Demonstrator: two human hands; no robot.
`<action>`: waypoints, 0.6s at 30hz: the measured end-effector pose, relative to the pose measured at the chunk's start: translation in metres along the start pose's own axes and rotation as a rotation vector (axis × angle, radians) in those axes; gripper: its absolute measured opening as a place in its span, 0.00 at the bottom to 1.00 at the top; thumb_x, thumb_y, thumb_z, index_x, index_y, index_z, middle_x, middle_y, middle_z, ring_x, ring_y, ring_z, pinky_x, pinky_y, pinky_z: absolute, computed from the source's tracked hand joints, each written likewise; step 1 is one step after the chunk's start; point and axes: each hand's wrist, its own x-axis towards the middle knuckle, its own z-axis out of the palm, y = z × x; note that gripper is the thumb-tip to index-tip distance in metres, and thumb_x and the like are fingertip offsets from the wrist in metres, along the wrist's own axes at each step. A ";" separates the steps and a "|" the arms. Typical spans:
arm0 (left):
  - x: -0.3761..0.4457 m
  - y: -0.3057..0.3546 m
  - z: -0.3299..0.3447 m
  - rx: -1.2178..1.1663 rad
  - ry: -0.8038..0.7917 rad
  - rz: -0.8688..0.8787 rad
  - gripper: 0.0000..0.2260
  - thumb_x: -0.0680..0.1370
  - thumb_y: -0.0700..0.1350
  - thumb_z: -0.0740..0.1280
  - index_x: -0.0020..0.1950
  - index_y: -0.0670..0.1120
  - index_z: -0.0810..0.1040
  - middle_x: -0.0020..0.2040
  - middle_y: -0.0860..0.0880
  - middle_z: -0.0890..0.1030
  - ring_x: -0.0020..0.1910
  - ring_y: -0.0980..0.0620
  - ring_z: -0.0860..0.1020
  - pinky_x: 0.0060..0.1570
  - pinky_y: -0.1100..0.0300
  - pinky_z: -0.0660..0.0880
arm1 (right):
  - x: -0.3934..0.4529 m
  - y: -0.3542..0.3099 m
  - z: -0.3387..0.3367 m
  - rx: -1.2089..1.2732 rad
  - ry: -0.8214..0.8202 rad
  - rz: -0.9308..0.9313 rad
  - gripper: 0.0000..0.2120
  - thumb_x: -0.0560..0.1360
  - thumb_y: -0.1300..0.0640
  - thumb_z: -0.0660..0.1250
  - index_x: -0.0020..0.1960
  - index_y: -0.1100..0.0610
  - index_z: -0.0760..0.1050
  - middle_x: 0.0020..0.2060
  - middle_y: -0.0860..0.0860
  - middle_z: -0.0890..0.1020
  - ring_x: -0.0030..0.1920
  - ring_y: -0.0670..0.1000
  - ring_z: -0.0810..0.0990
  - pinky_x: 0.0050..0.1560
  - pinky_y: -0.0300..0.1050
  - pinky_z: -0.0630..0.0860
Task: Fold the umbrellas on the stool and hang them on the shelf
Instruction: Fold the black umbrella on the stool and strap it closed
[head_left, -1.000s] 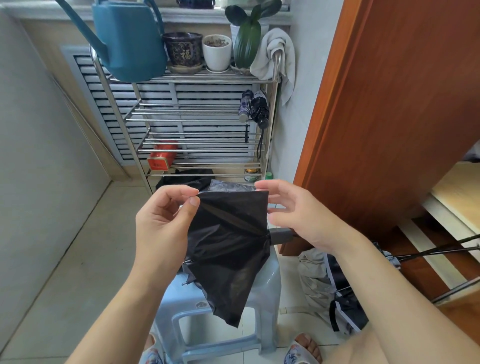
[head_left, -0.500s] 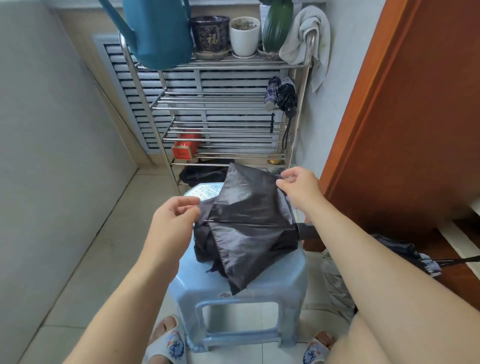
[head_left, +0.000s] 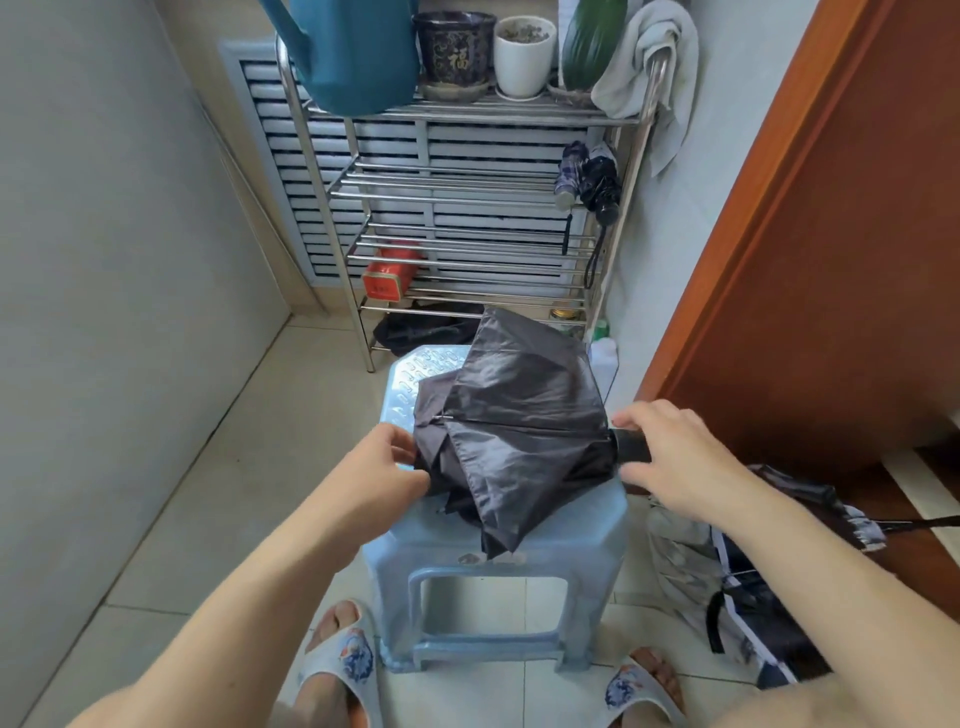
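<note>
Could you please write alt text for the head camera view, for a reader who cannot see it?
A person's left hand pinches the fabric of a half-folded black umbrella lying on a light blue plastic stool, while the right hand is at its black handle. Behind stands a metal shelf with two folded umbrellas hanging at its right side.

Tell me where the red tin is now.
The red tin lies on the metal shelf's lower left rack, behind and left of the blue stool.
</note>
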 end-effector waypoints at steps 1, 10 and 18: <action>-0.001 0.002 0.001 -0.018 -0.009 0.023 0.12 0.75 0.34 0.68 0.53 0.49 0.78 0.51 0.49 0.83 0.44 0.47 0.81 0.48 0.48 0.78 | 0.004 0.005 0.000 0.081 0.020 -0.022 0.21 0.75 0.56 0.74 0.66 0.48 0.74 0.65 0.47 0.77 0.67 0.51 0.73 0.67 0.50 0.72; 0.000 0.013 0.001 -0.198 -0.008 0.089 0.10 0.81 0.40 0.67 0.48 0.55 0.84 0.36 0.49 0.80 0.40 0.48 0.73 0.48 0.52 0.72 | 0.023 0.003 0.001 0.161 0.212 -0.059 0.05 0.80 0.50 0.69 0.55 0.48 0.80 0.51 0.45 0.80 0.56 0.49 0.77 0.56 0.48 0.74; 0.003 0.013 0.004 0.040 0.260 0.344 0.10 0.82 0.46 0.68 0.42 0.53 0.85 0.41 0.54 0.78 0.36 0.57 0.74 0.35 0.70 0.66 | 0.002 -0.038 -0.012 0.192 0.149 -0.100 0.06 0.80 0.47 0.67 0.46 0.47 0.77 0.41 0.44 0.81 0.45 0.46 0.79 0.48 0.47 0.76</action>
